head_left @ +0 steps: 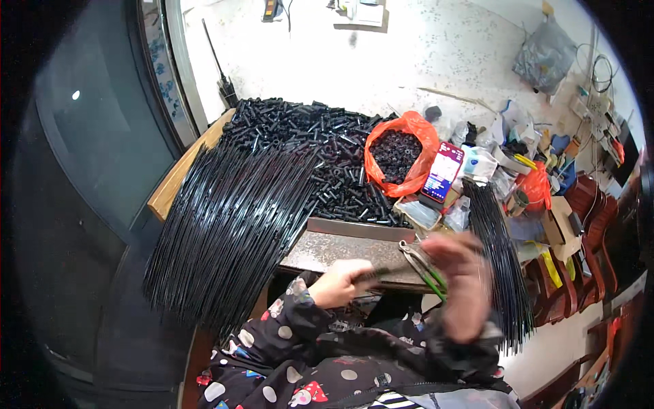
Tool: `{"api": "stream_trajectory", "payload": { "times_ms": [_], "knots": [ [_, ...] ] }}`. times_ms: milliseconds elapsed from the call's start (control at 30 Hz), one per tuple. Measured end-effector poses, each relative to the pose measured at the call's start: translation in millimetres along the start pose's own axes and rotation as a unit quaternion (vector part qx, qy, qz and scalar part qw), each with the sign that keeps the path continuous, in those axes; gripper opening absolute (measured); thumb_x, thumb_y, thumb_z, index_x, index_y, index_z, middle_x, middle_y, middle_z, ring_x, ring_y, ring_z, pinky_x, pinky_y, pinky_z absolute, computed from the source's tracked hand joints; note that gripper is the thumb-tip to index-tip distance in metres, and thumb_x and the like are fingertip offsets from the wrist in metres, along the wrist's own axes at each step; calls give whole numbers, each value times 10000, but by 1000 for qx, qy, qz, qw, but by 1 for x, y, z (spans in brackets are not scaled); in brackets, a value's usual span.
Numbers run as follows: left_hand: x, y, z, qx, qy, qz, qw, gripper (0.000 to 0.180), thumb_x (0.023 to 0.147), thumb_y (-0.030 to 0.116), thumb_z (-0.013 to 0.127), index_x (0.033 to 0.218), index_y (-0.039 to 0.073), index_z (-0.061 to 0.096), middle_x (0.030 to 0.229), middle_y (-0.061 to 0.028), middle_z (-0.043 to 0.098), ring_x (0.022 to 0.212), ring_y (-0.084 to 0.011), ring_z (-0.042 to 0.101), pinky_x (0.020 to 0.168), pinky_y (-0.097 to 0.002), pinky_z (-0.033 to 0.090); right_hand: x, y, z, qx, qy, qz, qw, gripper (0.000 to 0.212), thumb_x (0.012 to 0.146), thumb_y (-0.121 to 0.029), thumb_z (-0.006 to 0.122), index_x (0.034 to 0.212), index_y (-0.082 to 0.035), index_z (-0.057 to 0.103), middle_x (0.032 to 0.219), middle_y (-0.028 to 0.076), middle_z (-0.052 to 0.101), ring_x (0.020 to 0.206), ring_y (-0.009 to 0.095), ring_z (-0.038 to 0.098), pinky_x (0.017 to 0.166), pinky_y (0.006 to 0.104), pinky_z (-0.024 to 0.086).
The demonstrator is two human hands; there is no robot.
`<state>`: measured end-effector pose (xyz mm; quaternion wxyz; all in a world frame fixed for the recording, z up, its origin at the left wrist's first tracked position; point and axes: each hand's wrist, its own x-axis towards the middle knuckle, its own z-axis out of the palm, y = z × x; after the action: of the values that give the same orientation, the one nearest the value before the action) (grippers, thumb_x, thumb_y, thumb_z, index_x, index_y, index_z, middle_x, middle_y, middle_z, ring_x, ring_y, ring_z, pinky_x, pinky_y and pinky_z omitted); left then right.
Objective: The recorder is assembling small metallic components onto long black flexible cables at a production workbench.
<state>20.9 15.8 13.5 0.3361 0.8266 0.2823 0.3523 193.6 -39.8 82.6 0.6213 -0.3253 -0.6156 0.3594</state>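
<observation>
My left hand (338, 284) is closed in front of the table edge, with a short dark piece (373, 274) sticking out from its fingers to the right. That piece is blurred, so its kind does not show. My right hand (461, 283) is raised over the right end of the table edge and smeared by motion; its fingers cannot be read. Right beside it lie green-handled pincers (421, 266), their metal jaws on the tabletop (337, 249). Behind a low metal strip (361, 229) spreads a big heap of short black tube-like parts (300, 126).
Long thin black rods (225, 232) lie bundled at the left, overhanging the front edge; another bundle (496, 266) hangs at the right. An orange-red bag (427, 140) holds small black parts. Beside it leans a lit phone (443, 172). Clutter and a cardboard box (560, 228) stand farther right.
</observation>
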Motion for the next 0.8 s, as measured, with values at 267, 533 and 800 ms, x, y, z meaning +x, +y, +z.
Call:
{"api": "stream_trajectory", "payload": {
  "times_ms": [267,533,800],
  "knots": [
    [15,-5,9,-566,446,-15,693,260,811,255,314,651,59,374,600,-16,363,603,-124,381,711,-299,342,-5,107,74,511,125,309,792,335,810,-307,292,896,-12,425,802,95,487,763,197,461,727,325,367],
    [-26,-19,54,-822,-51,-115,555,433,782,360,337,1029,10,400,948,-106,485,877,-208,458,815,-308,310,45,62,40,320,248,64,912,256,787,-276,384,788,-25,437,568,28,427,483,124,423,535,295,421],
    [26,24,-29,74,242,219,942,396,684,293,534,865,-56,492,846,-157,510,815,-245,492,708,-289,383,-2,111,30,172,-17,101,980,194,797,-152,370,836,21,449,615,72,482,547,135,473,553,256,410]
  ]
}}
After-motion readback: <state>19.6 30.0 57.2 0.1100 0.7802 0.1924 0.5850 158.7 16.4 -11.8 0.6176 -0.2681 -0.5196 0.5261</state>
